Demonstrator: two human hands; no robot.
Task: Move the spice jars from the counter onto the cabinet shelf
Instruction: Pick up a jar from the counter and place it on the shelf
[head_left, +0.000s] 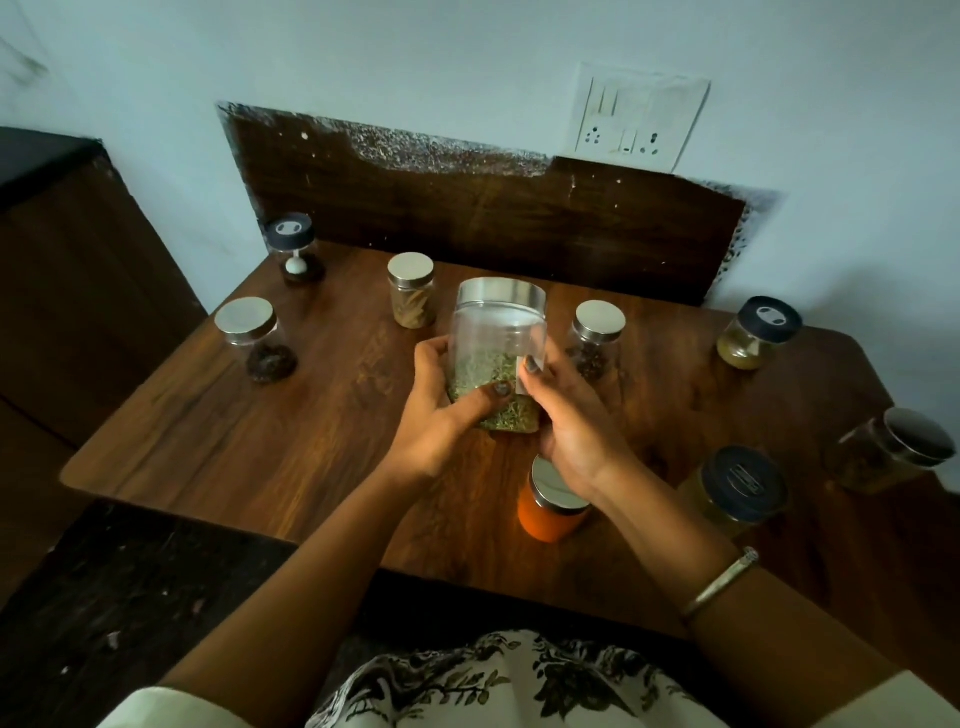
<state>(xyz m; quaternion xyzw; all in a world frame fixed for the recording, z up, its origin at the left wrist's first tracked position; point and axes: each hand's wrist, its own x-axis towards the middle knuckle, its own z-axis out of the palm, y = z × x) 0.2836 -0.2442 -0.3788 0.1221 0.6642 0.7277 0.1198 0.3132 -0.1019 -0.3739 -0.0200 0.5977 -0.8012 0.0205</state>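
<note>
Squarely mid-frame: large clear glass jar with brushed steel lid (496, 358), lower half filled with green dried herb, held upright between both hands over the brown wooden counter (249, 415). Cannot tell whether its base touches the wood.

Left hand (439, 410) wraps the jar's left side, thumb across the front. Right hand (571, 426) grips the right side, thumb on a white label. Thin metal bangle (719, 582) on right forearm.

Other jars standing on the counter:
- orange-filled jar, steel lid (553, 506), near edge, partly under right wrist
- small steel-lidded jar of brown sticks (411, 290), behind the held jar
- steel-lidded jar of dark seeds (257, 338), left
- black-capped jar (293, 249), back left corner
- steel-lidded jar with dark contents (596, 338), just right of the held jar
- black-capped jar of yellow-green powder (753, 332), back right
- black-capped jar with pale yellow contents (737, 491), right
- blurred steel-lidded jar (888, 452), far right

White socket plate (641, 117) on the wall behind.
</note>
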